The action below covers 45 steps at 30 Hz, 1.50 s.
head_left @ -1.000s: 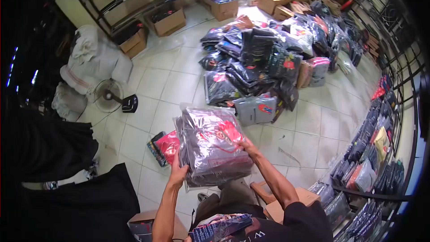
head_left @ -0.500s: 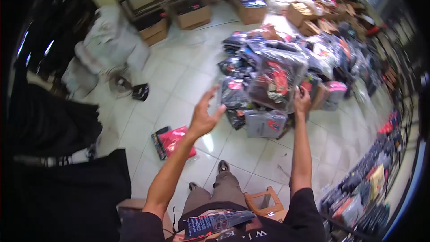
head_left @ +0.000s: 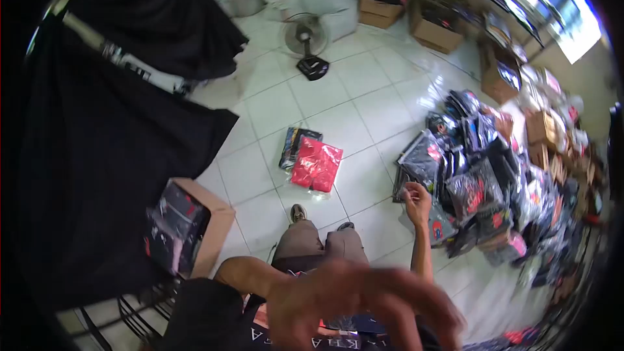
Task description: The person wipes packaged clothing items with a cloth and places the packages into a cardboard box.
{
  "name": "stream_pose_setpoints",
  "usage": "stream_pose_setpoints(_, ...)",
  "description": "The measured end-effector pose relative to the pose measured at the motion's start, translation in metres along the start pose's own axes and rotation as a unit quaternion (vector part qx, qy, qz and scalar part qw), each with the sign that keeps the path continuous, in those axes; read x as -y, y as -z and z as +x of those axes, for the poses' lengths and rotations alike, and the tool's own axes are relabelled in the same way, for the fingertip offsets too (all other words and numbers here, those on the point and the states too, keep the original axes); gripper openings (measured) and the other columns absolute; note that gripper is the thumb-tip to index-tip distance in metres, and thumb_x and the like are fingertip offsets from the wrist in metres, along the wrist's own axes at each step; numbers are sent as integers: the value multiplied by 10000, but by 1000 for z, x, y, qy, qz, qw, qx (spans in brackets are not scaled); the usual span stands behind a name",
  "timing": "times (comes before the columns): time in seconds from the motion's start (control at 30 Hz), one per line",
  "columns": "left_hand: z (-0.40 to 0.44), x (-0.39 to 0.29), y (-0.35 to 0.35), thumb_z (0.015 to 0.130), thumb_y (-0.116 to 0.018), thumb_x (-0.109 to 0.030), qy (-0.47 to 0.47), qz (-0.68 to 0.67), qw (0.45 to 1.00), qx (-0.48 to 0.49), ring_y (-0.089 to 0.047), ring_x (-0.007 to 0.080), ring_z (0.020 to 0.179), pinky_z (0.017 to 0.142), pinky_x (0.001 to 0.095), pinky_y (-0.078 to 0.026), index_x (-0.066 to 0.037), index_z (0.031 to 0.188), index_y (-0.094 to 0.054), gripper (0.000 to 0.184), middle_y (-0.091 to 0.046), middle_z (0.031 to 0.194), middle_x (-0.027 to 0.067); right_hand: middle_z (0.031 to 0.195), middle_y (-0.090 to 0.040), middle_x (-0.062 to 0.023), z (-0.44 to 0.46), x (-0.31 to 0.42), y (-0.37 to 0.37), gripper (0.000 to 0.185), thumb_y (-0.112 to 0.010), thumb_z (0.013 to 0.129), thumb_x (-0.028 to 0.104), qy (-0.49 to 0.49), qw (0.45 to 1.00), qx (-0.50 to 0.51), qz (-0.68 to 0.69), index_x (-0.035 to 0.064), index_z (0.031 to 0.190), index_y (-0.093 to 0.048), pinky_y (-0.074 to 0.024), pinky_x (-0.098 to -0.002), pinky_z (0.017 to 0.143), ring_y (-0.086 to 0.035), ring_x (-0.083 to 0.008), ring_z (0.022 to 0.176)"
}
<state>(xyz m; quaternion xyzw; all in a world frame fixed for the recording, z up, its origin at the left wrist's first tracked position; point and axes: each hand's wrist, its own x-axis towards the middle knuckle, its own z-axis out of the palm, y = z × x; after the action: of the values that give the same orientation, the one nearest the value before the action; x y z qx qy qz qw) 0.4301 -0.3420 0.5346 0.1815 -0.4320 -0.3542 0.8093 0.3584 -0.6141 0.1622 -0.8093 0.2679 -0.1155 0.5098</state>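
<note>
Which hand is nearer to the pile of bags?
Right: the right hand is at the edge of the pile, touch unclear; the left hand is farther away, blurred near the camera.

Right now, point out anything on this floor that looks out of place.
The red plastic-wrapped packet lies askew on a dark plastic-wrapped packet, apart from the large heap of plastic-wrapped bundles, so both look stray.

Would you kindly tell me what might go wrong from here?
The red plastic-wrapped packet lies just ahead of the left shoe, so it might get stepped on and slide. The heap of bagged garments looks unevenly stacked and could slump. The left hand, blurred near the camera, may hide something below.
</note>
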Motion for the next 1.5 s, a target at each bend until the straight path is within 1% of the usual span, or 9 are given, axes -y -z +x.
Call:
stream_pose_setpoints(0.13, -55, -36, -10, 744, -820, -81, -103, -218, 970, -35, -669, 360, 1007, 845, 449, -551, 227, 1332, -249, 875, -504, 1258, 356, 903, -686, -56, 13, 32, -16, 206, -712, 837, 119, 18, 998, 13, -54, 64, 1032, -676, -519, -268, 675, -635, -115, 746)
stream_pose_setpoints(0.47, -98, -108, 24, 763, -793, -103, -113, -226, 967, -32, -674, 379, 993, 975, 524, -463, 162, 1407, -261, 877, -687, 1057, 213, 913, -668, -105, 10, 98, -95, 221, -714, 809, 127, 101, 977, 67, -174, 48, 1011, -666, -516, -328, 703, -667, -220, 781)
stream_pose_setpoints(0.87, -132, -139, 55, 781, -771, -82, -149, -239, 958, -63, -691, 344, 960, 919, 507, -515, 175, 1424, -188, 905, -455, 1360, 332, 901, -661, -116, -7, 129, -129, 234, -699, 807, 198, 142, 932, 126, -308, 98, 1016, -661, -515, -389, 729, -668, -281, 832)
stream_pose_setpoints(1.03, -125, -148, 103, 799, -781, -162, -235, -77, 966, 78, -703, 332, 905, 872, 474, -554, 130, 1455, -163, 948, -223, 1469, 390, 932, -663, -117, -4, 123, -136, 247, -705, 793, 183, 123, 930, 147, -312, 103, 1022, -662, -520, -389, 725, -666, -285, 832)
stream_pose_setpoints(1.1, -141, -164, 111, 913, -657, -151, 70, -188, 976, 81, -594, 183, 1102, 985, 459, -425, -129, 1497, -269, 702, -680, 997, 145, 911, -652, -110, 0, 118, -140, 248, -704, 791, 194, 110, 930, 147, -319, 110, 1021, -661, -508, -404, 738, -648, -287, 844)
stream_pose_setpoints(1.17, -140, -156, 155, 916, -633, -99, 54, -53, 983, 170, -639, 242, 1025, 982, 485, -432, -107, 1541, -141, 796, -679, 944, 120, 883, -639, -100, 2, 115, -141, 247, -704, 795, 215, 134, 924, 148, -325, 121, 1020, -662, -493, -411, 758, -625, -288, 854)
stream_pose_setpoints(1.27, -180, -114, 210, 934, -591, -120, 10, 232, 892, -388, -667, 220, 797, 894, 405, -492, 52, 1125, -571, 258, -617, 743, 51, 891, -658, -90, 14, 115, -149, 243, -702, 801, 224, 122, 926, 160, -319, 123, 1018, -665, -469, -405, 827, -631, -286, 847)
stream_pose_setpoints(1.4, -301, -14, 329, 896, -674, -165, 248, 409, 658, -582, -626, 86, 766, 672, 242, -505, 20, 1035, -643, 233, -685, 869, 57, 915, -677, -94, 46, 106, -166, 254, -705, 798, 219, 109, 910, 229, -329, 122, 1031, -674, -498, -390, 775, -659, -262, 811)
stream_pose_setpoints(1.5, -378, 68, 369, 832, -741, -163, 180, 474, 561, -654, -652, 113, 700, 678, 256, -520, -13, 889, -663, 178, -687, 764, 50, 919, -687, -103, 86, 72, -195, 265, -722, 784, 193, 104, 904, 291, -296, 121, 1034, -675, -537, -371, 682, -681, -251, 798)
